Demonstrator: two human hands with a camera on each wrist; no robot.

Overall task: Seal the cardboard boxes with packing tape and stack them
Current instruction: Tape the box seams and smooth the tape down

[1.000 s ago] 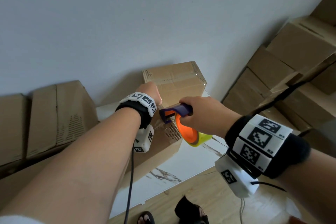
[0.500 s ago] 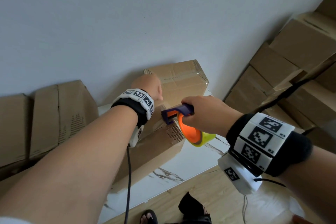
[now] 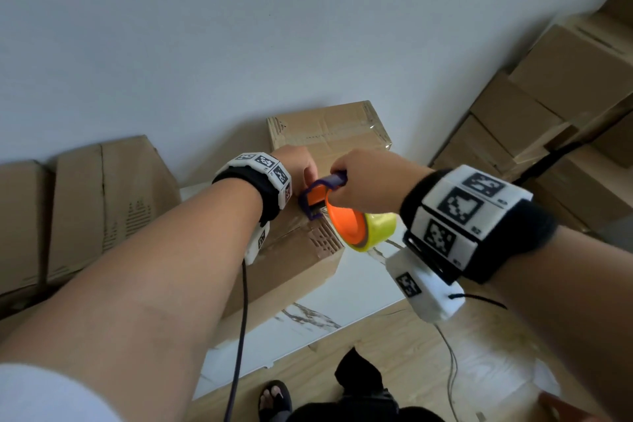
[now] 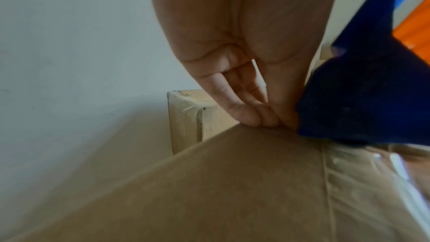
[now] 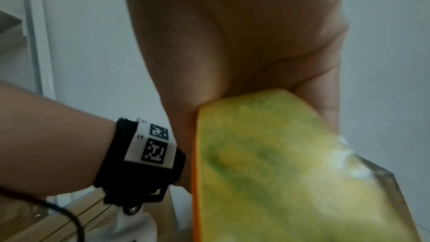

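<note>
A brown cardboard box [image 3: 291, 271] lies on a white marbled table [image 3: 363, 284], with clear tape along its top seam [image 4: 349, 181]. My right hand [image 3: 366, 181] grips a tape dispenser [image 3: 322, 199] with a purple handle, an orange hub and a yellow roll [image 5: 279, 163]. The dispenser's head sits on the box top near its far edge. My left hand [image 3: 299, 166] is just left of the head. In the left wrist view its straight fingers [image 4: 253, 115] press down on the box's far edge, beside the dispenser [image 4: 363, 98].
A second taped box [image 3: 329, 130] stands behind, against the white wall. Sealed boxes [image 3: 565, 86] are stacked at the right, and flattened cardboard [image 3: 102, 199] leans at the left. Below the table edge are a wooden floor [image 3: 428, 346] and a sandalled foot [image 3: 274, 397].
My left hand has shifted a little farther along the box top and closer to the dispenser's head. The right hand keeps the dispenser on the box, nearly in place.
</note>
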